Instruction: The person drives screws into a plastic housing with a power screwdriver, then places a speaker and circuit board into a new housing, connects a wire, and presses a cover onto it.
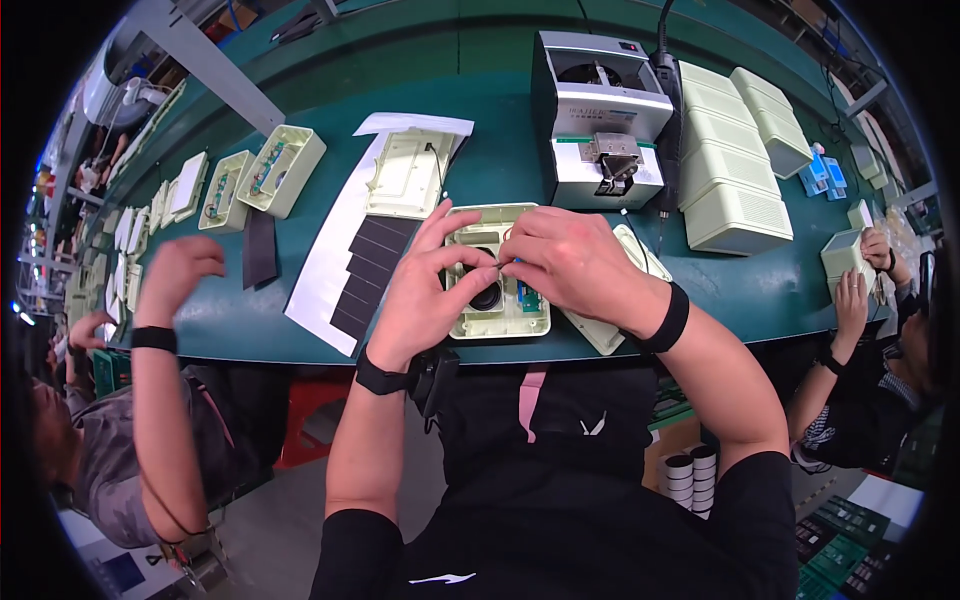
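Left hand [425,285] and right hand [565,255] meet at the fingertips over an open cream housing [520,328], each with thumb and forefinger pinched closed; anything between them is too small to tell. The housing lies flat at the near edge of the green table [490,165], directly below the hands. Inside it, a round black part [486,298] sits toward the left and a circuit board [528,296] toward the right. A cream cover [603,336] lies partly beneath the right forearm. Left of the housing, a white sheet [325,285] bears black strips [375,262], with a cream panel [410,170] at its far end. Farther left are two open cream boxes [288,170]. On the far right stand a grey-and-black machine [600,105] and closed cream boxes [735,212]. Co-workers sit to either side, their hands [180,280] [852,300] above the table.
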Motion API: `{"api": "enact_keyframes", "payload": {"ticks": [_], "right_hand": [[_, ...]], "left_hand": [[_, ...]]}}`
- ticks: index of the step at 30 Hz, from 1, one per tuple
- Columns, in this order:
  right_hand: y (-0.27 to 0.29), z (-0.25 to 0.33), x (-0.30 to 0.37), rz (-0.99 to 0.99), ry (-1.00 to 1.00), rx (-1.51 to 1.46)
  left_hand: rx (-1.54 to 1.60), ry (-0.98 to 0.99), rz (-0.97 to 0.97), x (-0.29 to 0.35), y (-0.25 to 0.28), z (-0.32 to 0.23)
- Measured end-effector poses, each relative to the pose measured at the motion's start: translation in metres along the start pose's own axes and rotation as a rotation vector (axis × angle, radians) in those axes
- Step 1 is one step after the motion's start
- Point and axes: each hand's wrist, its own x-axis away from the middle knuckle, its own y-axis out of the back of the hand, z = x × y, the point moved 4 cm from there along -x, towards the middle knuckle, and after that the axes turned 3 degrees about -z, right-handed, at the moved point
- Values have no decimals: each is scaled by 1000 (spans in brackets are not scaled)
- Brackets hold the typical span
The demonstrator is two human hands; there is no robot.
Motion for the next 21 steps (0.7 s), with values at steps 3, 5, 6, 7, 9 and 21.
{"api": "enact_keyframes", "payload": {"ticks": [3, 5, 6, 7, 9, 21], "right_hand": [[-4, -5, 5, 23, -22, -51], [-5, -6, 6, 32, -35, -74], [-6, -6, 7, 51, -25, -57], [-7, -4, 8, 69, -16, -41], [-9, -2, 9, 88, -8, -27], [-15, 6, 12, 150, 116, 117]], "left_hand": [[29, 16, 4, 2, -1, -1], [-32, -12, -19, 5, -3, -2], [-63, -26, -31, 7, -4, -3], [-61, -24, -29, 8, -5, -4], [-113, -50, -52, 12, -6, -8], [-270, -169, -109, 18, -9, -13]]}}
